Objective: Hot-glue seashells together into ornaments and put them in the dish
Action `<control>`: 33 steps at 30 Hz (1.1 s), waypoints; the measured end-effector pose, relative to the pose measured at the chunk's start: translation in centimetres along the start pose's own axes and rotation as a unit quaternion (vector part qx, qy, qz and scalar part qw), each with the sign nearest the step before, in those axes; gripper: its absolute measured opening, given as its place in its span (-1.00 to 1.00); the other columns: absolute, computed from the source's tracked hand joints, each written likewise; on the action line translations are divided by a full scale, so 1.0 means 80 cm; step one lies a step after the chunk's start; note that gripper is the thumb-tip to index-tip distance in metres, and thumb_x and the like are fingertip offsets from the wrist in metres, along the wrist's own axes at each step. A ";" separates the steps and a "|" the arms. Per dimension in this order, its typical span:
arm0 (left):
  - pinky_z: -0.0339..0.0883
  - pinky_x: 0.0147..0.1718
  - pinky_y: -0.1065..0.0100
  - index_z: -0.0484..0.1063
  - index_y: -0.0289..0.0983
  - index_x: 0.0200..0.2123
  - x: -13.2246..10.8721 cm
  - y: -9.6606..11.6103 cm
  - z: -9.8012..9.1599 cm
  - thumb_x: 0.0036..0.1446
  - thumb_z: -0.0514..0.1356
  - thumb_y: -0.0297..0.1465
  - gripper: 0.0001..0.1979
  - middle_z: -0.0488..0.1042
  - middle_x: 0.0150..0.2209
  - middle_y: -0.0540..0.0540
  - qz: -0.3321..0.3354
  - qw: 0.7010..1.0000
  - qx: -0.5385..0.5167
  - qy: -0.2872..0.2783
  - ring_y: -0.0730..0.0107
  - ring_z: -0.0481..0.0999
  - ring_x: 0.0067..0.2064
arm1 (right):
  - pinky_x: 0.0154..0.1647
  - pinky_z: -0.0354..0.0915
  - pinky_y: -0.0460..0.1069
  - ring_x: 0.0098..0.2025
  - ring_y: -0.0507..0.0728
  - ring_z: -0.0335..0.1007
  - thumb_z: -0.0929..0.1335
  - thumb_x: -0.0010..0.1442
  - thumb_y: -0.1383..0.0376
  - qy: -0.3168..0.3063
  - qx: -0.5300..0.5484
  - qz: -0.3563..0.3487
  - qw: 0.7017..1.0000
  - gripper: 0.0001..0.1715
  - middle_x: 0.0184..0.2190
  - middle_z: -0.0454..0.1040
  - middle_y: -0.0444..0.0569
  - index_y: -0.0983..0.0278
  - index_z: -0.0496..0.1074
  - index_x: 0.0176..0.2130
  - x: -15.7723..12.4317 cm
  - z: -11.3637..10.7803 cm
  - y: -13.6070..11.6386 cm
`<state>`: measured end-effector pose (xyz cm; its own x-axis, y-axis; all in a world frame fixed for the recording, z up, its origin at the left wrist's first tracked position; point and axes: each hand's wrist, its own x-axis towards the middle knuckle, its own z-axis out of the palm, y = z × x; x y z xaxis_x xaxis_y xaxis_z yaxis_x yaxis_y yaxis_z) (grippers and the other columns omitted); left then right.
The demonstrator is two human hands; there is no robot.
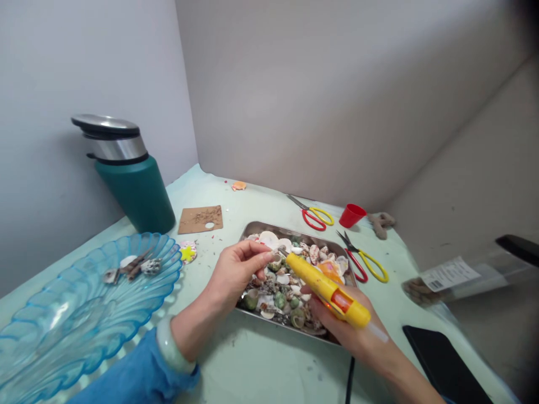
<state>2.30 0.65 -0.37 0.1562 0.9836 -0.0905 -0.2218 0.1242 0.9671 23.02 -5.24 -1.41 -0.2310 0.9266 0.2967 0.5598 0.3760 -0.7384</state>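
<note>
My right hand [337, 322] grips a yellow glue gun [326, 289] over a metal tray [252, 229] heaped with several seashells. The gun's nozzle points up and left, right at the fingertips of my left hand [238, 269]. That hand is pinched closed on a small piece I cannot make out, held above the tray's left side. A pale bangle and a blue sleeve show on my left wrist. The gun's black cord [349, 381] runs down toward the near table edge.
A blue glass dish [63, 325] holding a few shell pieces sits at the left. Behind it stands a teal flask [130, 179]. A cardboard piece [201, 219], two pairs of scissors [314, 214] [364, 262], a red cup [351, 215], a clear package [455, 278] and a black phone [442, 365] lie around.
</note>
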 end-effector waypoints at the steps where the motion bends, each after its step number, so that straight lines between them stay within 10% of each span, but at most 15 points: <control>1: 0.17 -0.59 0.50 0.48 -0.35 -0.45 0.000 0.000 0.000 -0.12 0.36 -0.32 -0.78 0.45 -0.56 0.03 0.000 1.000 -0.001 0.000 0.63 0.30 -0.62 | -0.48 0.33 -0.08 -0.50 0.06 0.38 0.29 0.20 0.31 0.010 0.006 0.006 1.000 -0.84 -0.47 0.49 -0.10 0.25 0.48 -0.27 0.000 0.000 -0.001; 33: 0.17 -0.59 0.53 0.46 -0.37 -0.43 0.001 -0.003 -0.002 -0.09 0.35 -0.34 -0.79 0.45 -0.57 0.03 0.004 1.000 -0.009 0.000 0.64 0.29 -0.62 | -0.51 0.29 -0.10 -0.55 0.03 0.32 0.27 0.20 0.31 -0.006 -0.011 0.004 1.000 -0.82 -0.55 0.44 -0.13 0.28 0.47 -0.28 0.001 0.000 -0.004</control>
<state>2.21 0.75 -0.63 0.1549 0.9844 -0.0829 -0.2407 0.1190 0.9633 22.84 -5.30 -1.11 -0.2364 0.9296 0.2826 0.5787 0.3684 -0.7276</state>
